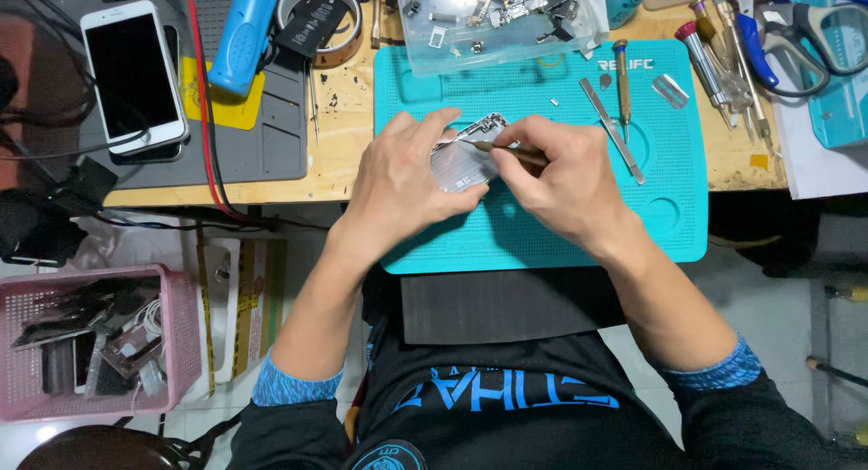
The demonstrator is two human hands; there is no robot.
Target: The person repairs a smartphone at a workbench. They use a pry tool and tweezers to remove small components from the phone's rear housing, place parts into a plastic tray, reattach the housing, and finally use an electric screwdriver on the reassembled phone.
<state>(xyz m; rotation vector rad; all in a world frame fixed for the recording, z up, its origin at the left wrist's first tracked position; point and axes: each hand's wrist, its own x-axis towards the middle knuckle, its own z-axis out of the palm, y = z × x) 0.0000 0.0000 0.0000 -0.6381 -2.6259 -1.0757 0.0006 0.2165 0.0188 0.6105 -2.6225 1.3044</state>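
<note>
L hand clamps silver phone housing, fingers curled tight. R hand pinches thin tool, tip on housing. Clear parts box above hands; teal mat beneath.

Under my hands lies a teal silicone work mat, covered in a fine grid of small dots. The flat metal phone part I work on is silver, with a faint mesh pattern. The surface is pale wood. At the far left sits a white smartphone with a black screen on a dark grey rubber mat, beside a yellow square pad, a bright blue plastic tool and a red cable. Near left stands a pink plastic lattice basket. My sleeves are black with blue patterned cuffs.
</note>
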